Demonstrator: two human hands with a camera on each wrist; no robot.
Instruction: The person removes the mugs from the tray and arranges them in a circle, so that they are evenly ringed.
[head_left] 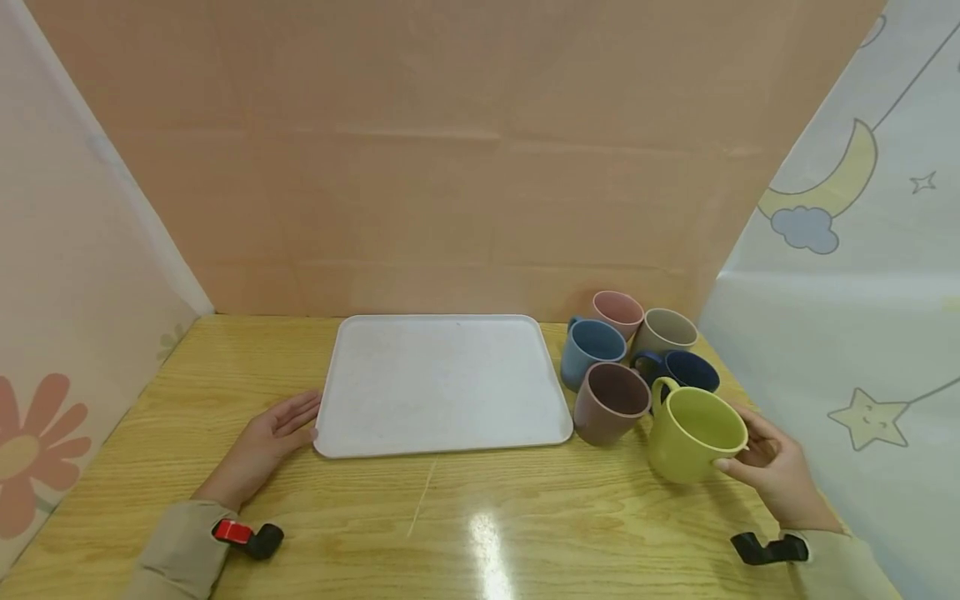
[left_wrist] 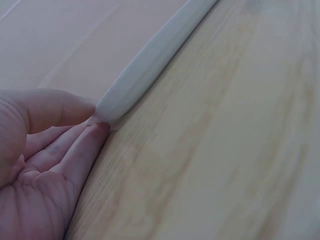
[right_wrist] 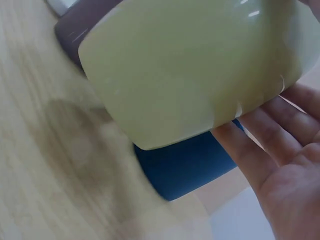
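Observation:
A yellow-green mug [head_left: 688, 442] is held in my right hand [head_left: 780, 475], thumb at the rim and fingers around the far side. In the right wrist view the mug [right_wrist: 170, 65] is raised off the table, casting a shadow, its handle out of sight. My left hand [head_left: 266, 442] is at the near left corner of a white tray [head_left: 442, 383]. The left wrist view shows its thumb and a finger pinching the tray's rim [left_wrist: 145, 65]. Nearest the held mug stand a brown-mauve mug [head_left: 611, 404] and a navy mug [head_left: 692, 371].
Behind these stand a blue mug [head_left: 592, 350], a pink mug [head_left: 618, 312] and a beige mug [head_left: 666, 332], close together. The wooden table [head_left: 360, 517] meets a brown backdrop [head_left: 465, 167] at the back. Patterned white panels [head_left: 840, 333] flank both sides.

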